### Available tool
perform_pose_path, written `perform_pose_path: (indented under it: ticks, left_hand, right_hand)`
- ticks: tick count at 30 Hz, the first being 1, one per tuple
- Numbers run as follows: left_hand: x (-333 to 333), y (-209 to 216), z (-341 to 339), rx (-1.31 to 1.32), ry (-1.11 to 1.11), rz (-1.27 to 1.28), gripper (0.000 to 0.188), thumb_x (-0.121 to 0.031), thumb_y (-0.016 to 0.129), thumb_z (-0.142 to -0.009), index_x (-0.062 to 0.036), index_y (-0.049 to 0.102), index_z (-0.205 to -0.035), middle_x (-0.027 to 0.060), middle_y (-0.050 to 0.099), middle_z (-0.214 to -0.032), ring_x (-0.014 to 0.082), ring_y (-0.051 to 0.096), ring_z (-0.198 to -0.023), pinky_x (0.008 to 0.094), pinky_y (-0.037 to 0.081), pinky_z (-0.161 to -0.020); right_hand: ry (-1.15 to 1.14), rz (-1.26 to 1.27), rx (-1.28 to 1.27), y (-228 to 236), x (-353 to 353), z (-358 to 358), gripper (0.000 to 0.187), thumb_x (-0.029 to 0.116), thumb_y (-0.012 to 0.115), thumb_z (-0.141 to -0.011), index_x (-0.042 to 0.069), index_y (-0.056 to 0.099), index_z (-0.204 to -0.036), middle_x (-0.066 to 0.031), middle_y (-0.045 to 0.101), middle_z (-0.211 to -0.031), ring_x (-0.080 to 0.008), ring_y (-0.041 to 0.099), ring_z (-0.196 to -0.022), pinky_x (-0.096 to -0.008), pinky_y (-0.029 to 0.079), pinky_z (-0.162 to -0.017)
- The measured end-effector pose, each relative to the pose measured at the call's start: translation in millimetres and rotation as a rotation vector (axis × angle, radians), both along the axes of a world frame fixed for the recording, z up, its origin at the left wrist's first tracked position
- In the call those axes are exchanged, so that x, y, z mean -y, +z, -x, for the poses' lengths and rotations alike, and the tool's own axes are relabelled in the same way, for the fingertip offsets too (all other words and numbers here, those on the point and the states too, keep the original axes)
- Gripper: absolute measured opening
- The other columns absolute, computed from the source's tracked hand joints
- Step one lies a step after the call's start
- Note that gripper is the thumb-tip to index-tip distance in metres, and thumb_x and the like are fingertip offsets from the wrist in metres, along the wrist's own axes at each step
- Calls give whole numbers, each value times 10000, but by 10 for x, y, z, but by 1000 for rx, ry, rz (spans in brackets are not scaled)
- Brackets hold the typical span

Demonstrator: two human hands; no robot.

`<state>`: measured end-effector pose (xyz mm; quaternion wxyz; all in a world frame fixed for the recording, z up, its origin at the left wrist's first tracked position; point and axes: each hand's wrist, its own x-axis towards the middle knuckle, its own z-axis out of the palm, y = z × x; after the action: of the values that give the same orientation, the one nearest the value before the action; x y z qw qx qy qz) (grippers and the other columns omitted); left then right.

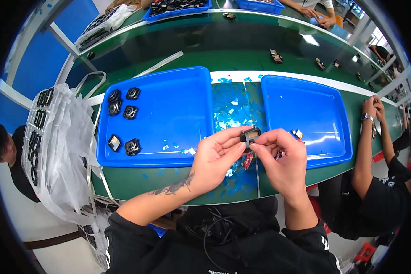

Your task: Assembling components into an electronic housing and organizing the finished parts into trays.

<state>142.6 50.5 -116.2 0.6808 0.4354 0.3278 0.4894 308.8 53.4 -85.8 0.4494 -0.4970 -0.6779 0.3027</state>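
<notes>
Over the gap between two blue trays, my left hand (217, 157) pinches a small black square watch case (250, 135) with a greyish-tan face. The thumb and fingertips of my right hand (285, 160) press on the case's near right edge. Just below it a small red part (248, 160) shows; whether it hangs from the case or lies on the table I cannot tell. Another small part with a yellow-white piece (297, 134) shows behind my right hand, partly hidden. Several black watch cases (132, 146) lie in the left blue tray (169, 100).
The right blue tray (306, 105) stands close by. Blue and white film scraps (233, 107) litter the green table between the trays. Past a white rail, a green conveyor (205, 50) carries small assemblies (276, 56). At left stand stacked plastic trays (45, 114); a co-worker's arms (365, 137) are at right.
</notes>
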Motion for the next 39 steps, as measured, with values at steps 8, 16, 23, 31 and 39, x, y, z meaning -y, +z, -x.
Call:
perform_pose_path:
  ticks: [8,16,23,31,39]
  left_hand:
    - [34,-56,5,46,5,-88,366,8,495,-964,73,445,-1321,186,561,-1286,220,566,-1177,345,483,-993]
    - [118,-77,-1,43,29,-118,353,15,471,-972,78,441,-1317,202,544,-1301,243,547,-1210,373,466,-1029]
    - [165,-26,-4,124,2,-124,351,-9,452,-993,86,422,-1329,183,568,-1274,183,572,-1149,312,471,-976]
    - [137,-113,20,175,-16,-135,359,-40,476,-993,71,426,-1331,175,573,-1269,183,574,-1154,310,485,-961]
    - [56,-43,-2,174,223,-148,360,-31,492,-982,54,426,-1326,166,576,-1259,201,579,-1153,335,502,-965]
  right_hand:
    - [13,-20,-68,-15,6,116,66,-37,704,-792,-8,658,-829,-77,660,-701,-99,579,-542,-233,435,-488]
    - [33,-4,-1,49,-8,107,111,-29,719,-772,3,615,-751,-74,647,-677,-106,568,-533,-237,420,-486]
    - [14,-1,-16,81,7,61,316,0,777,-710,49,469,-760,-8,486,-688,-89,461,-603,-225,411,-565]
    - [88,32,-324,-107,-47,106,361,15,772,-722,61,449,-878,-25,499,-840,-94,457,-736,-239,413,-663]
    - [91,203,-502,-66,136,-69,327,-20,701,-800,2,556,-1092,-52,593,-996,-91,560,-890,-237,488,-797]
